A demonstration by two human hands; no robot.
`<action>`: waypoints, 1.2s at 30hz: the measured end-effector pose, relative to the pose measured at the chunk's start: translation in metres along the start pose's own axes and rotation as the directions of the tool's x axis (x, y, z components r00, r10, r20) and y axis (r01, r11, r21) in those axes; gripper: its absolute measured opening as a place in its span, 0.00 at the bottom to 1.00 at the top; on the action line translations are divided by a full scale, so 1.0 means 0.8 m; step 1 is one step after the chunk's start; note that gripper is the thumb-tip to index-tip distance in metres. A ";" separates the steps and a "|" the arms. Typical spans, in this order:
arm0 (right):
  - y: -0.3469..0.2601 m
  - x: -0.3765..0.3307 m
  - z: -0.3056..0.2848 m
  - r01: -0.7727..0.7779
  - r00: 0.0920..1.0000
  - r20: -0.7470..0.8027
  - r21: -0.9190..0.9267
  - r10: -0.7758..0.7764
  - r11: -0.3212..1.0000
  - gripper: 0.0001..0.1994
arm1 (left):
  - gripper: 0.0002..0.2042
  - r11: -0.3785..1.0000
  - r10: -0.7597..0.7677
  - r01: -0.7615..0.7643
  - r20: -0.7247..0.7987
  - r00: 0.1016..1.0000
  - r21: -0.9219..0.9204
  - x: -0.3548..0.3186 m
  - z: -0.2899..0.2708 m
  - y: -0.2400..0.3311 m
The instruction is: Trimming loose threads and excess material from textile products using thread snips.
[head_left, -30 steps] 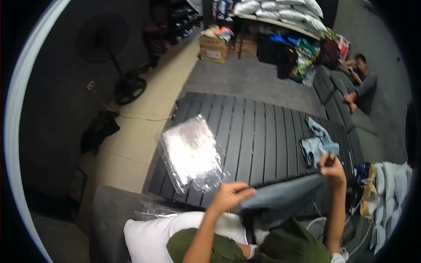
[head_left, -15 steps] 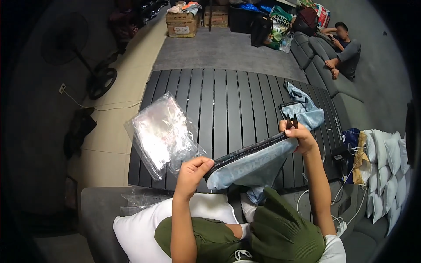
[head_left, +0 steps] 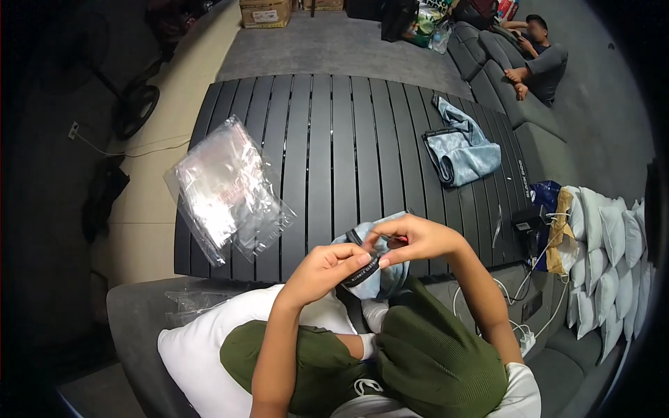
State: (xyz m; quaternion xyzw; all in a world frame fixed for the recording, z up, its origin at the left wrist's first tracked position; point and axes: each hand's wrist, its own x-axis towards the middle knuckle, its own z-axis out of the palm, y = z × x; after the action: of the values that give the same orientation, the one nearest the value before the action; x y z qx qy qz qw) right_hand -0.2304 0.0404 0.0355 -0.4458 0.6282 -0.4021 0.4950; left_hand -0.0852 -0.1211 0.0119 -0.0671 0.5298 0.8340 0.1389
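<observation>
Head view: both hands meet at the near edge of a dark slatted table (head_left: 334,139), closed on a light blue garment (head_left: 382,275) with a dark waistband. The left hand (head_left: 327,268) pinches the waistband between thumb and fingers; the right hand (head_left: 418,240) closes over the cloth just above and to the right of it, the two hands touching or nearly so. Half a second ago the same garment was stretched wide between hands held well apart; now it is gathered into a small bundle between them, close to the body. The view has also tipped further down since then, bringing more of the lap and the white pillow (head_left: 202,348) into the picture.

Left of the grip, a stack of clear plastic bags (head_left: 223,188) lies on the table, where it lay before. Beyond the grip and to its right, a second light blue garment (head_left: 460,150) rests crumpled on the slats, also unmoved. Far beyond that, another person (head_left: 536,56) sits on the grey sofa.

Most of the held garment is hidden by the fingers and palms, so its fold cannot be made out. Small items by the right end of the table are too tangled to identify.
</observation>
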 end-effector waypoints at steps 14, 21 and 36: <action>0.027 -0.067 -0.058 0.168 0.963 -0.267 0.460 -0.045 0.872 0.14 | 0.10 0.944 0.130 -0.240 0.418 0.899 0.224 -0.014 -0.024 0.009; -0.004 -0.023 0.001 -0.017 0.975 0.220 0.188 -0.026 0.982 0.22 | 0.11 0.989 0.012 -0.053 0.289 0.957 0.135 -0.003 -0.005 0.000; 0.012 -0.015 0.029 -0.035 0.969 -0.226 0.279 0.102 0.960 0.21 | 0.07 0.897 0.232 -0.338 -0.347 0.909 -0.285 -0.006 -0.028 -0.003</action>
State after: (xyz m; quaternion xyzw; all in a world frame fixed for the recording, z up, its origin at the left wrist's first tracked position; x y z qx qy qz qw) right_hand -0.2079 0.0526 0.0254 -0.2997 0.6369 -0.5178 0.4862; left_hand -0.0809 -0.1406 0.0013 -0.1384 0.3975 0.9033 -0.0832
